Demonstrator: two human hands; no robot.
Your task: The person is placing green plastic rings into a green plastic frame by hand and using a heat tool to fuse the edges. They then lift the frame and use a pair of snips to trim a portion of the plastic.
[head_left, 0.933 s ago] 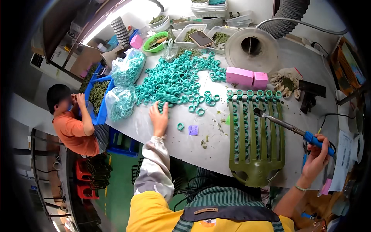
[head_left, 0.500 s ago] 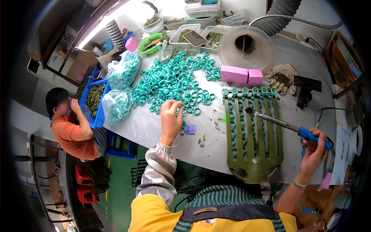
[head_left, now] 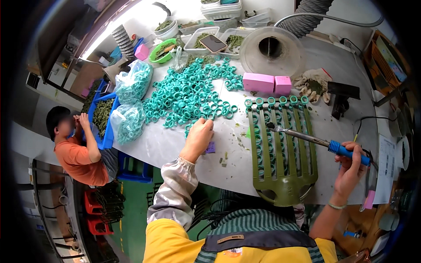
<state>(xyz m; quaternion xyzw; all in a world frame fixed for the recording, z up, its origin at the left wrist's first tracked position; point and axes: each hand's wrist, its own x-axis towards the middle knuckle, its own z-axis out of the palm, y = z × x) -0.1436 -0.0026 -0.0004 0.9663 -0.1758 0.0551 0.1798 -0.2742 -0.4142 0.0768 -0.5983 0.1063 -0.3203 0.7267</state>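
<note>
Grey tabletop (head_left: 237, 177) w/ teal rings (head_left: 186, 92): R grip (head_left: 351, 164) round ribbed handle (head_left: 338, 148) (L grip (head_left: 198, 139): can't tell).

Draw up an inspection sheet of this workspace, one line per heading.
Surface: grey tabletop, with small green crumbs scattered on it.
Job's things: loose pile of teal rings; olive-green comb-shaped rack with rings along its far edge and between its tines; blue-handled metal tool, tip over the rack.
Clutter: two pink blocks behind the rack; purple square block; dark-screened phone on clear plastic tubs.
Hands: left hand at the pile's near edge, contents unclear; right hand grips the tool's handle.
Cables: thin black cable curving at the right.
Surroundings: person in an orange shirt beside blue bins; grey ribbed duct.
</note>
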